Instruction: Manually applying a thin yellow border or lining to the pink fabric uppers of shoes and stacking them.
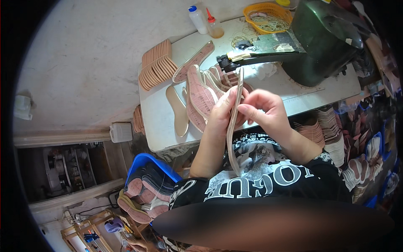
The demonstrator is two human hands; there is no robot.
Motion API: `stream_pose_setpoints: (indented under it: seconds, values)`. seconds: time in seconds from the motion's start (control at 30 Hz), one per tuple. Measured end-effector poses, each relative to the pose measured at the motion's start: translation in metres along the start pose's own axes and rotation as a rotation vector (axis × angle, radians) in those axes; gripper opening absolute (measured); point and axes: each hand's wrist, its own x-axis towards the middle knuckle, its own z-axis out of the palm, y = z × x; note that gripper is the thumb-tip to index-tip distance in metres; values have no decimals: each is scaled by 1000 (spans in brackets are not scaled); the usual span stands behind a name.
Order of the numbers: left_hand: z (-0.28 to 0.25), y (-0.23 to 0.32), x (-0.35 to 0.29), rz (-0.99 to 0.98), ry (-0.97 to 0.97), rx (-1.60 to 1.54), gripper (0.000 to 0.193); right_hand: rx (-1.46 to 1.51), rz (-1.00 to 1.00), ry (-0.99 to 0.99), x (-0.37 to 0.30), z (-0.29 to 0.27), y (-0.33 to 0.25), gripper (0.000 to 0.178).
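My left hand [223, 107] grips a long, thin shoe insole [231, 140], turned edge-on and upright in front of my chest. Its thumb lies along the near face. Close by on the right, my right hand [268, 110] has its fingers curled and its thumb toward the insole's edge; anything between those fingertips is hidden. Behind my hands, a pile of pink insoles with pale edging [199, 98] rests on the white table [161, 140]. One beige insole [178, 111] lies to its left.
A dark green sewing machine [323, 42] reaches its arm over the table. Stacked tan insoles [155, 67] stand at the back left. Two bottles, one white [198, 20] and one red-tipped [214, 28], and a yellow basket [268, 30] sit behind. A blue bin [145, 159] holds insoles.
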Motion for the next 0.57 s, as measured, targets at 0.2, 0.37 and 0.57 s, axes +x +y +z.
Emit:
stream_pose_setpoints:
  seconds: [0.2, 0.37, 0.57]
  values:
    - [7, 15, 1, 175, 154, 271, 31, -65, -173, 136, 5, -9, -6, 29]
    - [24, 11, -3, 394, 210, 731, 32, -376, -282, 232, 6, -14, -6, 22]
    - [28, -6, -6, 325, 144, 861, 53, -646, -343, 168, 12, -33, -19, 20]
